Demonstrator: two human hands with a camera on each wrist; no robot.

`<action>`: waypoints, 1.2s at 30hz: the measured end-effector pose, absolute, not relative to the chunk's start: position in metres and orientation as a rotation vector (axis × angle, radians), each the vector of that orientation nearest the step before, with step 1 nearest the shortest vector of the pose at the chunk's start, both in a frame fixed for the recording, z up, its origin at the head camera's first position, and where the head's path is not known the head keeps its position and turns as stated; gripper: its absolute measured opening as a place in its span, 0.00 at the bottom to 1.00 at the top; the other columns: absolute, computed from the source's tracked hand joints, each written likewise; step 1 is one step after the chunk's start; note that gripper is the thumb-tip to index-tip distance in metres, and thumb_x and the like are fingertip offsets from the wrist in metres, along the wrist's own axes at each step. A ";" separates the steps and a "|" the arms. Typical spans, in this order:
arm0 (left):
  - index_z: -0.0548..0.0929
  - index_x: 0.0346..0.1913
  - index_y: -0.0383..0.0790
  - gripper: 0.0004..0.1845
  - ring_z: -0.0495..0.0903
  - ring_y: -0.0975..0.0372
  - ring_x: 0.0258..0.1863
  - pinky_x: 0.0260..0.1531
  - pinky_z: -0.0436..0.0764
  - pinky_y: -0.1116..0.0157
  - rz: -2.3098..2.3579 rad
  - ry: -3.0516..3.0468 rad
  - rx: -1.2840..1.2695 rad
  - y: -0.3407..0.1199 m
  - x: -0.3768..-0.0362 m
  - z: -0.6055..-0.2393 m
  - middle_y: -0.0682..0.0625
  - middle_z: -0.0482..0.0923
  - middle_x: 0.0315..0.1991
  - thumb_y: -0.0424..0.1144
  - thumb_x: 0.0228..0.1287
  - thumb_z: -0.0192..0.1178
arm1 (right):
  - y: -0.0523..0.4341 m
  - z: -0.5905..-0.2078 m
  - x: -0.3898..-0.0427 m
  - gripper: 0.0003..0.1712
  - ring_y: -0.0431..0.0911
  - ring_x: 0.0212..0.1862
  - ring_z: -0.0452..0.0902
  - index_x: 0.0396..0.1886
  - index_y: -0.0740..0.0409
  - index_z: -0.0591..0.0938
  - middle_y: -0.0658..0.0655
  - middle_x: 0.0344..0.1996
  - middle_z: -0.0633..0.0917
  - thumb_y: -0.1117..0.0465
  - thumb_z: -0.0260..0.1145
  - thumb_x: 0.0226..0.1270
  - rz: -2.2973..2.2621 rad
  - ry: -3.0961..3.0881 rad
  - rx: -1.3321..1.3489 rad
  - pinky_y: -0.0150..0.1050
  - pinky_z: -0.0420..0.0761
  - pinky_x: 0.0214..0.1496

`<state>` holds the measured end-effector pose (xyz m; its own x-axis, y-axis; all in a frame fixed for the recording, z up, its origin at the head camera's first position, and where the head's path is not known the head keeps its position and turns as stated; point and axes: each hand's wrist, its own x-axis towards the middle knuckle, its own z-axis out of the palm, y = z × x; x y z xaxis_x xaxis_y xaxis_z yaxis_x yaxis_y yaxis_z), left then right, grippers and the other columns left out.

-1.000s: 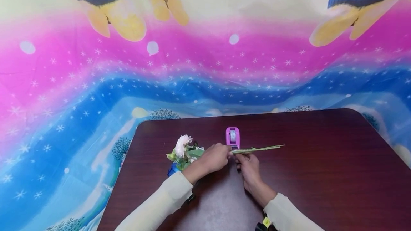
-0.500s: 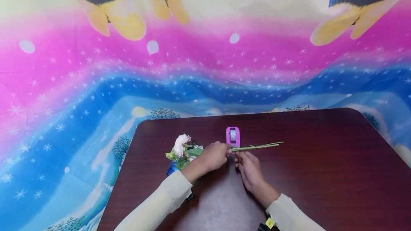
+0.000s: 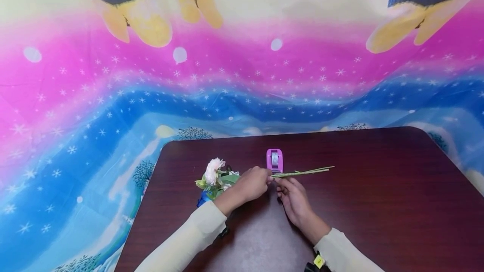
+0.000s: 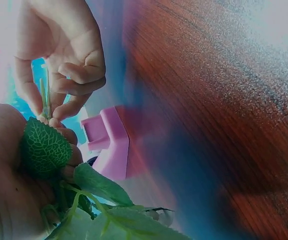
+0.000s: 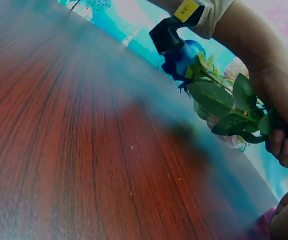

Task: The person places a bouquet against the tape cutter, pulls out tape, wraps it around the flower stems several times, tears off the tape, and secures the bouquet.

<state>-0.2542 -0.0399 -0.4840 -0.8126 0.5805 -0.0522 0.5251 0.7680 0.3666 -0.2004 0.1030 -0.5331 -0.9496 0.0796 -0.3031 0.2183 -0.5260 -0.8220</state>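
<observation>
My left hand (image 3: 255, 184) grips a bunch of artificial flowers by the stems (image 3: 308, 172), which lie roughly level and point right. A pale pink flower (image 3: 214, 172) and a blue rose (image 5: 188, 59) show at the head of the bunch, left of that hand. Close against the left fingers, my right hand (image 3: 295, 200) pinches the stems between thumb and fingertips; in the left wrist view the stems run between them. Green leaves (image 4: 46, 147) cover part of the left hand. Just behind both hands stands a pink tape dispenser (image 3: 274, 155) with a roll in it.
The dark red-brown table (image 3: 385, 188) has rounded far corners. A printed cloth (image 3: 242, 83) in pink, blue and cream hangs behind it. Each wrist wears a black camera mount; the left one's yellow tag (image 5: 186, 10) shows in the right wrist view.
The stem ends have tipped slightly upward in the head view. My right hand has shifted a little and its fingertips have drawn closer to the left hand. The left hand has barely moved.
</observation>
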 end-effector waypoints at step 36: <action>0.79 0.31 0.47 0.12 0.72 0.63 0.20 0.23 0.72 0.66 0.381 2.857 0.930 -0.043 -0.256 -0.486 0.55 0.74 0.20 0.40 0.77 0.56 | 0.107 -0.541 -0.206 0.07 0.37 0.31 0.72 0.49 0.62 0.80 0.49 0.34 0.85 0.65 0.62 0.76 -2.548 1.496 0.409 0.27 0.73 0.34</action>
<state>-0.2562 -0.0435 -0.4863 -0.8058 0.5915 -0.0293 0.5632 0.7806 0.2711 -0.2057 0.1072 -0.5410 -0.9501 0.0014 -0.3121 0.2719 -0.4873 -0.8298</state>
